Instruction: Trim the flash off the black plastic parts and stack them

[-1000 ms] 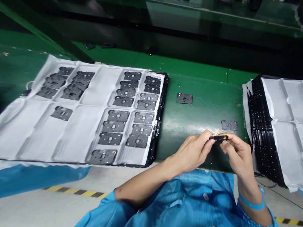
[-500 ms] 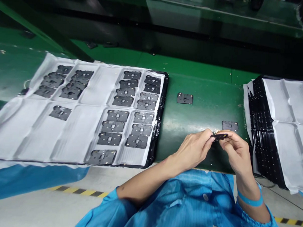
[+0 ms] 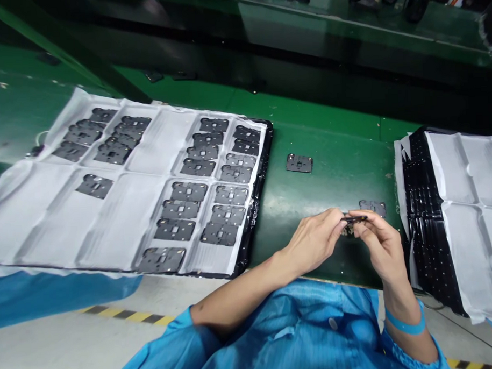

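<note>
Black plate (image 3: 355, 220) in both hands (image 3: 317, 240)

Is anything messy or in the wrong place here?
A bit messy: upper-left in the white-lined tray, black plates overlap crookedly, unlike the straighter plates at its right. Tiny pale bits show between the left hand and right hand. Nothing looks clearly broken.

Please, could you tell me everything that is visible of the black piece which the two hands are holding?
The black piece is thin, flat and seen almost edge-on, so its faces are mostly hidden. It looks like dark plastic, with a small yellowish spot near its right end. The left hand pinches its left end and the right hand grips its right end. The green tabletop lies beneath; contact with it cannot be told.
</note>
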`<state>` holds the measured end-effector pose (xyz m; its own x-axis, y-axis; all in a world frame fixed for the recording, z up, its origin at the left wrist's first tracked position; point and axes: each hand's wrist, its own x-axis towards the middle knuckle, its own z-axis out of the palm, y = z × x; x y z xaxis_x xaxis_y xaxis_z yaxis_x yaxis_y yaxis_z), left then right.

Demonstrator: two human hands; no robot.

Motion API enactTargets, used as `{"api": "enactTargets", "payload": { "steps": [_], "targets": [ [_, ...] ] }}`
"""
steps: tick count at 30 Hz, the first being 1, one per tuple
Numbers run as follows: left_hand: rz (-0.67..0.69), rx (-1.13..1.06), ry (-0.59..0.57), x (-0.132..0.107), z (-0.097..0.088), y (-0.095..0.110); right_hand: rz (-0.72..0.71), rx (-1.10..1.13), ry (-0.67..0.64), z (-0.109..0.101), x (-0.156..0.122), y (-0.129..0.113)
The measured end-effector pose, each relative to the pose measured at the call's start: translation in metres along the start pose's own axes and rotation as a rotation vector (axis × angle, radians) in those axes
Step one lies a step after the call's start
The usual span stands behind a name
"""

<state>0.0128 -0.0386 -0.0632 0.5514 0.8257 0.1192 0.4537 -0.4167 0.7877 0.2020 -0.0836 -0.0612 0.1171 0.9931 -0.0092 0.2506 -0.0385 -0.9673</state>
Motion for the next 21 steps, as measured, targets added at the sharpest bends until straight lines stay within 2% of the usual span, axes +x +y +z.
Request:
{"api": "enactTargets", "payload": {
  "steps": [7,12,17,21],
  "targets": [
    [-0.079,-0.297,-0.014,0.000,-0.011,0.004,-0.051,-0.119,0.059,-0.001,-0.005,-0.001],
    [-0.111,-0.490,0.043,0.001,-0.012,0.007,-0.158,-0.145,0.081,0.002,-0.011,-0.008],
    [-0.072,-0.497,0.100,0.003,-0.008,0.007,-0.195,-0.156,0.066,0.004,-0.016,-0.015],
    [-0.066,-0.488,0.093,0.003,-0.009,0.004,-0.209,-0.152,0.044,0.004,-0.019,-0.018]
  ]
}}
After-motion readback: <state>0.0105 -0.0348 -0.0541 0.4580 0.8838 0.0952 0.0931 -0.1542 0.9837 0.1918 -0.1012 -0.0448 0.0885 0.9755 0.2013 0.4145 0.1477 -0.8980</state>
